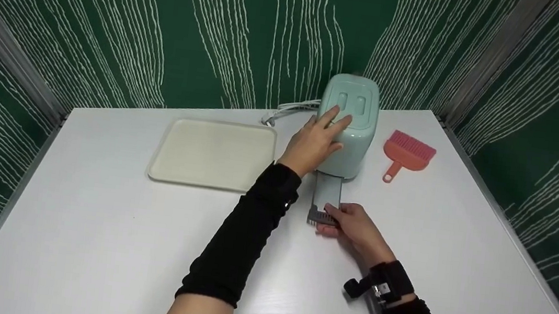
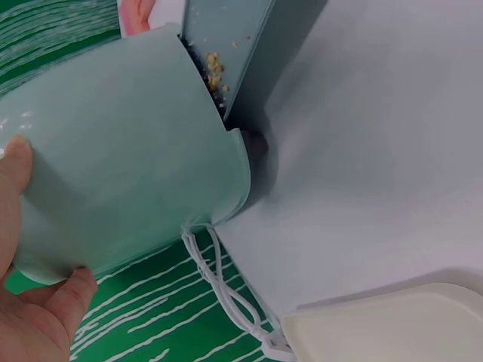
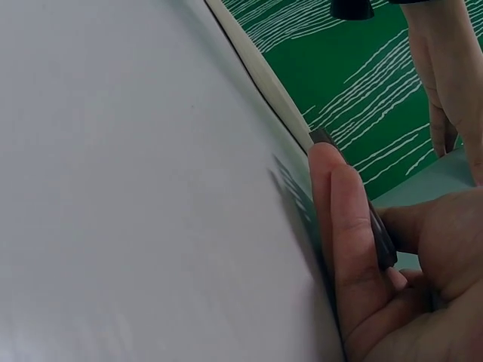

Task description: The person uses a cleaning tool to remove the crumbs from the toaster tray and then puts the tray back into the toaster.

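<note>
Counter (image 1: 117, 244): white, bearing everything below except the wall.
Right hand (image 1: 353, 226): grasping, thumb above and fingers beneath the grey handle (image 1: 321, 217) at the near end of the crumb tray.
Crumb tray (image 1: 327, 190): a flat, narrow slide projecting toward the person from the near end of the toaster, its far part inside.
Crumbs (image 2: 214, 72): yellowish bits on the crumb tray, gathered close to where it meets the toaster.
Left hand (image 1: 310, 144): unclenched, fingers spread and resting on the toaster, two of them reaching onto its top.
Serving tray (image 1: 217, 152): cream, rectangular, flat on the counter, left of the toaster.
Brush (image 1: 407, 153): orange with pink bristles, lying right of the toaster, handle toward the person.
Toaster (image 1: 351, 152): pale green, upright near the far edge, two oblong recesses on top.
Cord (image 1: 293, 107): white, behind the toaster's left side.
Wall (image 1: 193, 36): green with white streaks.
</note>
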`<state>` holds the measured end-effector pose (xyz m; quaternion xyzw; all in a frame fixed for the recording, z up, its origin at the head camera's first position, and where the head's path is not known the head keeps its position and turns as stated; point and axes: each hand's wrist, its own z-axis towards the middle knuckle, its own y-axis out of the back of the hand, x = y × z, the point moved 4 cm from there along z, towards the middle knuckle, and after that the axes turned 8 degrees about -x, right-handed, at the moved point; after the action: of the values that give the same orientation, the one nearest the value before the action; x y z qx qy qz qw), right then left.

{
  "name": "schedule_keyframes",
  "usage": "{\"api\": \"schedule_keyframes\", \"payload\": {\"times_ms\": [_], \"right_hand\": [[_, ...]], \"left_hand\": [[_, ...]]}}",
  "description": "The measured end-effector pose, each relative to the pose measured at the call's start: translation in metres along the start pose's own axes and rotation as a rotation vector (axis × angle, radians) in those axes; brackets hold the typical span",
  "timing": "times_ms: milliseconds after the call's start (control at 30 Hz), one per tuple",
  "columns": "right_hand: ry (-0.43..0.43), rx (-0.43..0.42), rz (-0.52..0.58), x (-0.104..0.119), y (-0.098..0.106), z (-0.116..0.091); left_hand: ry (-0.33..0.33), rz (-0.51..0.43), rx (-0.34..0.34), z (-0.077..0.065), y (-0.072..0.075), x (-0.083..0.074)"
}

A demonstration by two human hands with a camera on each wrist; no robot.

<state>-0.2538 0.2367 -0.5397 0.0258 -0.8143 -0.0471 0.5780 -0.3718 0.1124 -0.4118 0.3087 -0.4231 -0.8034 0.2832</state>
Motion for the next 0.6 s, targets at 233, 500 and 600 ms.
{"api": "schedule_keyframes", "payload": {"times_ms": [233,500,600], "right_hand": [[0.029,0.006,-0.008,-0.002,-0.001,-0.006],[0.022,0.0,-0.04,-0.002,0.001,-0.01],[0.021,-0.006,-0.055,-0.003,0.001,-0.012]], "left_hand": [[0.016,0.001,0.023,0.001,-0.001,0.002],[0.019,-0.007,0.025,0.0,-0.001,0.002],[0.014,0.0,0.028,0.0,-0.002,0.002]]}}
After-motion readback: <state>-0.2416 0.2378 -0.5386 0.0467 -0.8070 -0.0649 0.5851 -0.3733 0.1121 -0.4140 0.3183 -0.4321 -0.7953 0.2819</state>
